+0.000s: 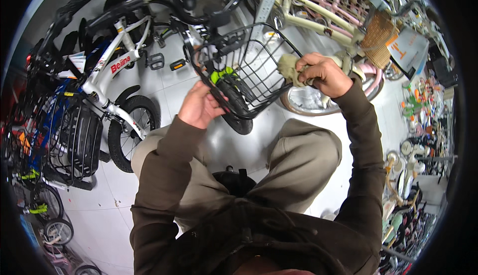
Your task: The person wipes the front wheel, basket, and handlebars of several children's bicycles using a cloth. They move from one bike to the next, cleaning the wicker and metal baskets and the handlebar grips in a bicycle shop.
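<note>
A black wire basket [259,70] is mounted at the front of a bicycle before me, above a small front wheel [240,123]. My left hand [200,106] holds the basket's near left edge, its fingers curled at the wires and partly hidden behind them. At the basket's right rim, my right hand [326,75] is closed round a crumpled olive cloth [288,68]. The cloth lies against the rim wires. Lime-green parts [221,74] of the bicycle show through the mesh.
A white child's bicycle [112,66] stands to the left, with another black basket [82,143] nearby. Cream and pink bicycles [318,23] crowd the far right, one carrying a wicker basket [378,38]. Many small parts [416,105] line the right side. A black seat [234,180] is beneath me.
</note>
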Demonstrator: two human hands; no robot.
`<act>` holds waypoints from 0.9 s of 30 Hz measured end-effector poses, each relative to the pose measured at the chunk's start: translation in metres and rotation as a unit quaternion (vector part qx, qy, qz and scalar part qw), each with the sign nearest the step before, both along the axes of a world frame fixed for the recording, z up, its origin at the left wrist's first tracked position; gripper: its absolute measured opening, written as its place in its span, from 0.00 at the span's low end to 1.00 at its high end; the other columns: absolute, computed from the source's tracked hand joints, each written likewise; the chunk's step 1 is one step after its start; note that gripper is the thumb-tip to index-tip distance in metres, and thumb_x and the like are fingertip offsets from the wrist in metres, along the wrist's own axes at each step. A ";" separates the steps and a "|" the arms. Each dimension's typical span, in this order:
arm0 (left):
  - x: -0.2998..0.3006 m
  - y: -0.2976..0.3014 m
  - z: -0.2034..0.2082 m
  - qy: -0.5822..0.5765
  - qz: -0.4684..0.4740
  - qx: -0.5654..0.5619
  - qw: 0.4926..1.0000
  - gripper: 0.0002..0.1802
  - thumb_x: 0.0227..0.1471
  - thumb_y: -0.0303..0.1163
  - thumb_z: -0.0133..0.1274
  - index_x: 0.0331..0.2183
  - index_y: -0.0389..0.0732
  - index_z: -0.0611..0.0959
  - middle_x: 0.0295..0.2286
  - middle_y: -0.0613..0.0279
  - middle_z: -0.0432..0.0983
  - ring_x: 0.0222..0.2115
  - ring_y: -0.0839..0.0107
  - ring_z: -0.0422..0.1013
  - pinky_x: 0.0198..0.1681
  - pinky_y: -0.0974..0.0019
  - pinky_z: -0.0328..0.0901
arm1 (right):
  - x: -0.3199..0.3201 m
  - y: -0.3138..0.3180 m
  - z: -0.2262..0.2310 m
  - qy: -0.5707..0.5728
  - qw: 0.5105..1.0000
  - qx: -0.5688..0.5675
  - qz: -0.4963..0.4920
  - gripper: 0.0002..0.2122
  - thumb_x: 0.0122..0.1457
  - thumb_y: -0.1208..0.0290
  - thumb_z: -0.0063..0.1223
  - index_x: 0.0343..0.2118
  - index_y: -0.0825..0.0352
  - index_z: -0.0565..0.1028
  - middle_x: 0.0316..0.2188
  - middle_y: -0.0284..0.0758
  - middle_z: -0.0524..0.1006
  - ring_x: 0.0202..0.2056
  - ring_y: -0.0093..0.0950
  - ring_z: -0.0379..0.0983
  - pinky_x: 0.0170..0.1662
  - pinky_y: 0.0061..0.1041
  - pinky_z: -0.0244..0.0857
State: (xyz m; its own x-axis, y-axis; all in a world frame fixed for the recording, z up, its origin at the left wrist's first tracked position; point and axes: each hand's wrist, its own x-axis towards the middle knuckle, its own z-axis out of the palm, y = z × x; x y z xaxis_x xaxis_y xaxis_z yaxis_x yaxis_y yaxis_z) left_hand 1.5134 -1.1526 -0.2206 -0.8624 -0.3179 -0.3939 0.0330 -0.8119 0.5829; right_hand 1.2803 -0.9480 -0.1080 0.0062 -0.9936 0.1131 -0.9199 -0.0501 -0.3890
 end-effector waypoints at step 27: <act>-0.026 0.012 0.016 0.009 0.132 -0.524 0.841 0.43 0.41 0.23 0.44 0.58 0.32 0.45 0.51 0.27 0.55 0.54 0.43 0.55 0.54 0.59 0.55 | 0.000 -0.220 0.100 0.184 0.832 -0.523 -0.027 0.18 0.45 0.84 0.40 0.43 0.68 0.69 0.41 0.42 0.71 0.42 0.38 0.68 0.46 0.29 0.62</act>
State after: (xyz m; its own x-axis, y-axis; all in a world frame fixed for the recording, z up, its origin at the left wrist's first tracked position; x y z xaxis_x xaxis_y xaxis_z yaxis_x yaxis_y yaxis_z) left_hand 1.4870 -1.1408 -0.2047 -0.7107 -0.6633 0.2343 0.1475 0.1851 0.9716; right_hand 1.2803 -1.1680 -0.0077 0.1894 -0.3525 0.9164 -0.9790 -0.1390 0.1489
